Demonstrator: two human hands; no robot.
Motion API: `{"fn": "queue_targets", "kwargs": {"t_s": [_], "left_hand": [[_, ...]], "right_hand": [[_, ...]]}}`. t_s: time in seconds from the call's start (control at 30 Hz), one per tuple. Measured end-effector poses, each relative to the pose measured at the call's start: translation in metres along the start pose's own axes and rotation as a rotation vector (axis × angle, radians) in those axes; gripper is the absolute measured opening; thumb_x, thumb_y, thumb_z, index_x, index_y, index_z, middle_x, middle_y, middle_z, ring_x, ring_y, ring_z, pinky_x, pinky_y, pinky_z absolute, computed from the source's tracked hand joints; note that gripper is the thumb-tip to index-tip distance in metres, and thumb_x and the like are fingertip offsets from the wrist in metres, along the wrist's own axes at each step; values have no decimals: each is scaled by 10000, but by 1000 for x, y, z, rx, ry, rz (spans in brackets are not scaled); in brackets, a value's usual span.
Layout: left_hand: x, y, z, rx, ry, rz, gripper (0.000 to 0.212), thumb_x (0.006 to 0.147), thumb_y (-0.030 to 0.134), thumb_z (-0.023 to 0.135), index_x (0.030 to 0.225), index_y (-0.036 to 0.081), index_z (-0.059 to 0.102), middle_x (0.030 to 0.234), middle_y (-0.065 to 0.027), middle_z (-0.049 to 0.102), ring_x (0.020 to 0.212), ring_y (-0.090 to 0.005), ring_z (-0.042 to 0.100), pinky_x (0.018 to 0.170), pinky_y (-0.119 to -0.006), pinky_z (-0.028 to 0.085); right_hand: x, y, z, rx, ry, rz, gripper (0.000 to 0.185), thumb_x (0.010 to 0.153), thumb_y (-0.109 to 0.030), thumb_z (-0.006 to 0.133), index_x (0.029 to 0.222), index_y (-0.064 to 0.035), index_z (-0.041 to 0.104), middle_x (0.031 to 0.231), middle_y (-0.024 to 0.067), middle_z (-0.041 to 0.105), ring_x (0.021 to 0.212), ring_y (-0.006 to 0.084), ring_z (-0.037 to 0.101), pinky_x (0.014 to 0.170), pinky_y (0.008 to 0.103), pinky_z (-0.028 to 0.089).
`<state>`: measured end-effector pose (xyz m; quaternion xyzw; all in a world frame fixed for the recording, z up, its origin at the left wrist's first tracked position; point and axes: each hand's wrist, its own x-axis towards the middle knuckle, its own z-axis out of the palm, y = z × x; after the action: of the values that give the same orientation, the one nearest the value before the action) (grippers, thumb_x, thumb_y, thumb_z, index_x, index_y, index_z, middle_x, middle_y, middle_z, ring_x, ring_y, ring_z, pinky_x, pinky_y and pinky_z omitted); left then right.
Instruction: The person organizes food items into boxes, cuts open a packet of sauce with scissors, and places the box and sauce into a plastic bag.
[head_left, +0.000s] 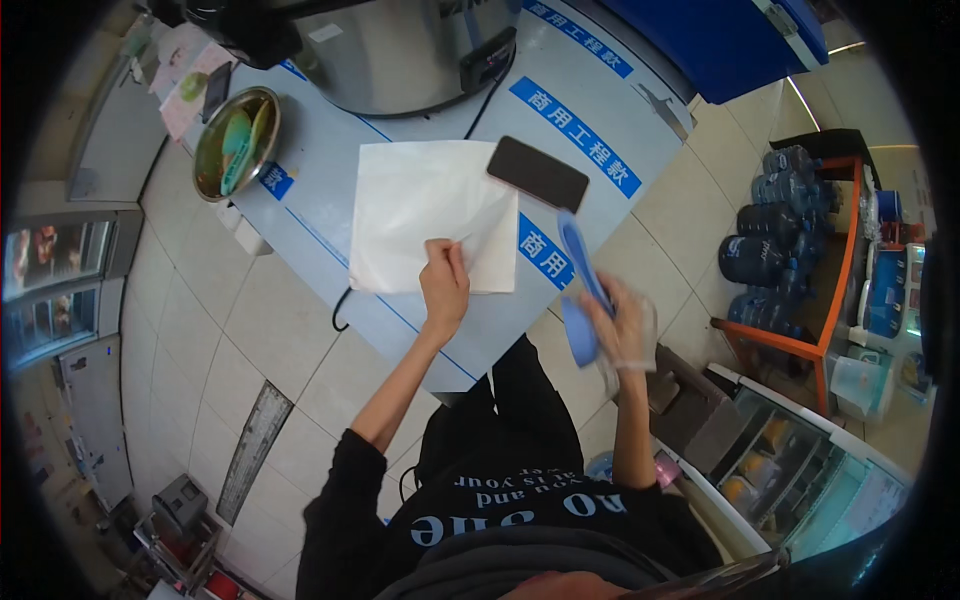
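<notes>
On the table lies a square stack of white paper sheets (405, 195). My left hand (444, 291) pinches the near right part of the top sheet, and that sheet is creased and lifted at the fingers. My right hand (626, 322), in a clear plastic glove, grips a blue plastic utensil (576, 247) just past the table's right edge. One long part of the utensil points away from me and a broad blue part shows below the fingers; its exact kind is unclear. A dark-screened smartphone (538, 174) overlaps the stack's far right corner.
A large steel electric cooker (405, 60) stands at the table's far side, its black cord (484, 105) running beside the paper. To the left, a metal bowl (206, 161) holds green utensils. Water jugs (757, 255) fill an orange-framed rack (832, 315) at right.
</notes>
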<state>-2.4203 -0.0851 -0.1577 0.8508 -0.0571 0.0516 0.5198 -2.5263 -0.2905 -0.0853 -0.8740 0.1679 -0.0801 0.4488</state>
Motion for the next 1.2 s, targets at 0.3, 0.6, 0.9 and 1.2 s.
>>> {"fn": "queue_targets", "kwargs": {"t_s": [0.3,0.6,0.9,1.2], "left_hand": [[30,128,-119,-36,356,41,201,921,155,374,979,-16,460,1020,-155,537,899,-241,509,799,-353,385],[34,228,0,-698,-1056,-275,454,920,279,380,1233,-48,386,1307,-145,381,1238,-230,332,1000,-355,255],[85,349,338,-1587,-1678,-806,498,885,269,391,1281,-31,354,1260,-172,457,1155,-255,461,971,-415,353],[184,496,628,-1251,-1108,-798,531,887,417,430,1205,-8,437,1109,-114,564,993,-185,555,888,-318,421]], "right_hand": [[134,-37,115,-232,-100,-284,370,754,-281,611,1072,-92,592,976,153,602,866,279,569,710,371,464],[146,17,-24,925,-411,-115,711,745,-431,618,1325,-127,342,1342,126,345,1213,297,363,1023,414,262],[168,254,-336,1650,-863,217,1150,545,-714,642,1391,-90,177,1388,153,276,1258,240,313,1006,396,314],[277,400,-603,1310,29,181,782,804,-512,522,1327,17,281,1347,125,360,1228,211,360,1011,329,311]]}}
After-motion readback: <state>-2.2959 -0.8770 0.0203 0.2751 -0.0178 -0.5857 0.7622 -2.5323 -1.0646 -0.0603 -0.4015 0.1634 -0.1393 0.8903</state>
